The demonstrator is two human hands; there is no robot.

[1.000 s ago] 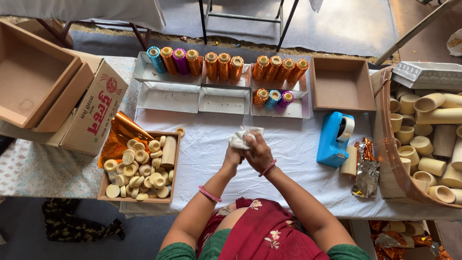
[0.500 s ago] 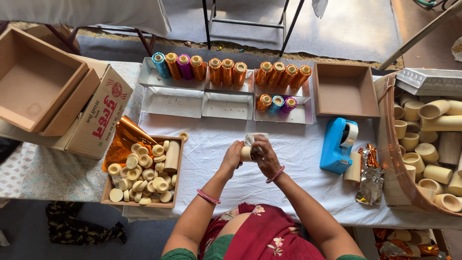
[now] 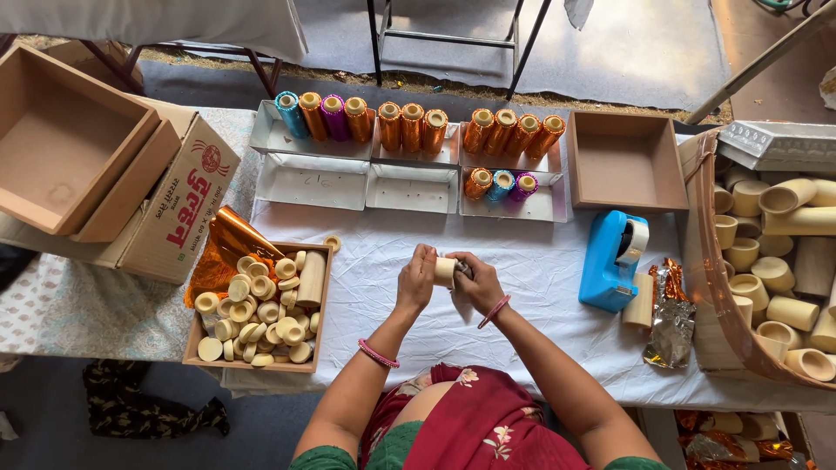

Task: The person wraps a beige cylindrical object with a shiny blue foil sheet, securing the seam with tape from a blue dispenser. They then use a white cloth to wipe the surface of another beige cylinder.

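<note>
My left hand (image 3: 416, 279) and my right hand (image 3: 475, 283) meet over the white tablecloth (image 3: 540, 270), both closed around one small cream cylinder (image 3: 445, 271) held between them. A bit of silver foil shows under my right fingers. To the left stands a wooden tray (image 3: 255, 364) heaped with several cream discs and short tubes. Behind my hands, white trays (image 3: 312, 181) carry foil-wrapped rolls (image 3: 411, 126) in orange, blue and purple.
A blue tape dispenser (image 3: 612, 260) and crumpled foil (image 3: 670, 320) lie to the right, beside a basket (image 3: 710, 296) of cream tubes. An empty brown box (image 3: 625, 164) sits at the back right. Open cardboard boxes (image 3: 96, 174) and orange foil (image 3: 225, 248) are on the left.
The crumpled white foil seen between my hands a second ago is gone from view; a bare cream cylinder now shows there. Both hands have stayed at the same spot.
</note>
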